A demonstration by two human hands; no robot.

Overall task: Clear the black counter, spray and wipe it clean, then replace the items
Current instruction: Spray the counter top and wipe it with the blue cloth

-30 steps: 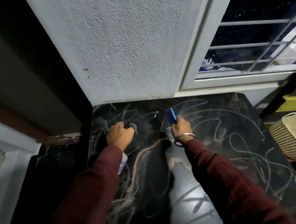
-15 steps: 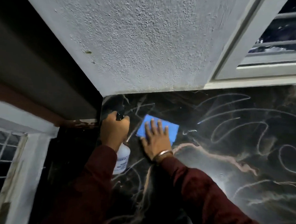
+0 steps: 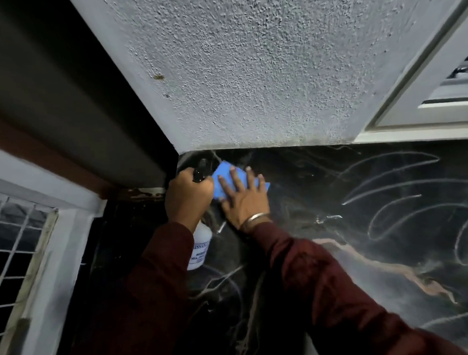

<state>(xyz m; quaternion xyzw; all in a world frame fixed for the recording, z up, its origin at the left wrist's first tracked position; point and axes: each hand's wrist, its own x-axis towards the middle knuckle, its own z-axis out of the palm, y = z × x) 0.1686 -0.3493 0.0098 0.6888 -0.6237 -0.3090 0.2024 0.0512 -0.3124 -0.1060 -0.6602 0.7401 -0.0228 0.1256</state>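
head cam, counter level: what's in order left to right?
window grille → left hand gripping the spray bottle → right hand pressing the blue cloth flat → white streaks on the black counter

The right hand (image 3: 242, 201) covers the near half of the blue cloth (image 3: 224, 175), so the cloth's full outline cannot be made out. The left hand (image 3: 188, 197) wraps the neck of the spray bottle (image 3: 200, 247), hiding its trigger; only the black top and the white body show. The bottle's label print is too small to read. The black counter (image 3: 365, 224) runs off the right and near edges. The window frame (image 3: 423, 86) at far right is cut off.
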